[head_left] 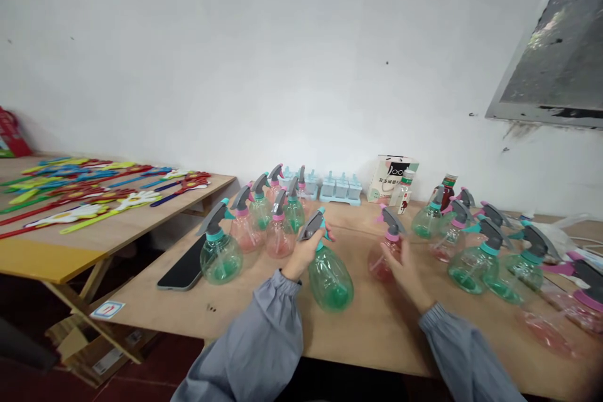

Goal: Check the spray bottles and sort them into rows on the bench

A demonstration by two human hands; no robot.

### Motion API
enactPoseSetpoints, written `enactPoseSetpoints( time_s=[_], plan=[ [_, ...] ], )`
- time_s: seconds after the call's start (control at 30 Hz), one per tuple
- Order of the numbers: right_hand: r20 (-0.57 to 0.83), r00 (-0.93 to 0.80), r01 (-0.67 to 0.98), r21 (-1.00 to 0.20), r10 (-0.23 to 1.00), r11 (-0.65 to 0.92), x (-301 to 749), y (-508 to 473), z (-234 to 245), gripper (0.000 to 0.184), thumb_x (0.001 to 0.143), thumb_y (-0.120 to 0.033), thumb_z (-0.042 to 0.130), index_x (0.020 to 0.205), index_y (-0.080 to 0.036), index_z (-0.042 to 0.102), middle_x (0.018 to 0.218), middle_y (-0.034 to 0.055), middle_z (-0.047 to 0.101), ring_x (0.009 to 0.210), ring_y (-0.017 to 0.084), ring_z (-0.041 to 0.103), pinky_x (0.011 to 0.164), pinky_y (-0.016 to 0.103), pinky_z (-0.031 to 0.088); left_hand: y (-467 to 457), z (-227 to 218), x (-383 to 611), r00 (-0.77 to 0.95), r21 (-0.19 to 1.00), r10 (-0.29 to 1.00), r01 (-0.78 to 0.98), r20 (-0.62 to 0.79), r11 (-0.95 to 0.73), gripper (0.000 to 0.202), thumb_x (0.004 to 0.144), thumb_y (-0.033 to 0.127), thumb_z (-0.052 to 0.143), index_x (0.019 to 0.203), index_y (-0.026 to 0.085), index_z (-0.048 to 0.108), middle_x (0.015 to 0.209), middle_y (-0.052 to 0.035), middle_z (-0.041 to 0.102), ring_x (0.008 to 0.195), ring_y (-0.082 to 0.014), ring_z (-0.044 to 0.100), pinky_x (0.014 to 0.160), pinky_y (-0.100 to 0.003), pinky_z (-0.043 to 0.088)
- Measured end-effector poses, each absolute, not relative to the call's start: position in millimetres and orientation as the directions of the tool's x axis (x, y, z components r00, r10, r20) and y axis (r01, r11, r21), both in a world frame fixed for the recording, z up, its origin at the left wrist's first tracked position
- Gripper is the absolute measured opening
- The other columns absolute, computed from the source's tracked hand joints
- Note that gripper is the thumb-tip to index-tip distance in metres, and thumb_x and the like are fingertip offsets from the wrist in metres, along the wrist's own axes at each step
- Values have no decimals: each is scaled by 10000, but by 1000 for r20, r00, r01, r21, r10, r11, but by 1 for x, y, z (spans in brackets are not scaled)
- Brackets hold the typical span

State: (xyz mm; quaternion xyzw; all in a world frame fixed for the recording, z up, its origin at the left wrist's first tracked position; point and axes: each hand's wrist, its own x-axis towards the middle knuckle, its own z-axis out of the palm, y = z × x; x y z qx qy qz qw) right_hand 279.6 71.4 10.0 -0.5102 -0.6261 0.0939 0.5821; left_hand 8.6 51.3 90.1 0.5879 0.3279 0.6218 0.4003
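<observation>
My left hand (308, 245) is closed round the grey and teal spray head of a green spray bottle (332, 279), which leans a little over the table's front part. To the right, my right hand (399, 259) has its fingers round the side of a pink spray bottle (379, 262) with a grey and pink trigger head. Left of my hands stands a group of green and pink spray bottles, among them a green spray bottle (221, 257) at the front and a pink spray bottle (279, 235). Several more stand on the right, including a green spray bottle (473, 267).
A black phone (183, 267) lies at the table's left edge. Pale blue ice-pop moulds (342, 188), a printed box (389, 179) and a dark red bottle (448, 191) stand by the wall. The left table (89, 257) carries colourful hand-shaped sticks (94, 191).
</observation>
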Motion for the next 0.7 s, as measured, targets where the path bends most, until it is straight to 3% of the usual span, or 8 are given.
enactPoseSetpoints(
  time_s=[0.07,0.2,0.3,0.37,0.47,0.6,0.7],
  plan=[
    [608,185,488,-739,772,464,269,90,10,605,846,-642,590,1256,-207,502,1229,149,653,1144,292,630,1039,512,458,49,91,9,39,883,886,-110,462,-456,281,795,480,610,723,212,660,694,-27,714,761,-200,701,864,-359,536],
    [643,225,480,-727,732,491,258,104,1,661,845,-658,575,1314,-205,462,1324,173,592,1254,302,561,1098,536,405,45,94,9,128,875,867,-109,482,-471,256,769,476,681,817,226,696,835,-29,759,894,-209,702,943,-361,517],
    [661,226,489,-712,715,503,257,103,-8,742,812,-654,628,1358,-197,420,1360,184,557,1300,306,521,1113,536,395,45,95,8,93,869,865,-101,494,-485,304,822,487,638,682,219,670,718,-26,721,801,-197,687,941,-370,515],
    [669,238,484,-710,704,511,258,102,-12,791,790,-654,652,1374,-186,394,1378,192,534,1326,310,497,1120,535,391,46,94,7,127,870,862,-113,491,-479,308,824,492,643,685,219,677,740,-32,721,832,-200,690,961,-374,505],
    [670,266,469,-718,693,514,258,103,-14,810,780,-653,659,1372,-174,382,1383,197,520,1331,312,492,1121,532,393,45,94,8,198,876,853,-140,482,-462,303,779,519,704,809,218,709,828,-46,743,891,-214,701,953,-378,512],
    [654,280,445,-737,703,509,257,104,-13,793,759,-671,665,1330,-185,409,1347,185,545,1284,306,531,1104,510,417,44,92,8,24,858,863,-124,505,-499,412,811,597,638,679,207,655,695,-34,705,747,-202,689,931,-385,525],
    [640,296,417,-754,709,507,256,104,-14,792,742,-683,672,1310,-196,411,1331,180,555,1253,302,557,1089,503,435,45,90,7,87,854,855,-167,511,-493,388,779,596,671,773,208,685,804,-48,742,871,-226,709,992,-394,507]
  ],
)
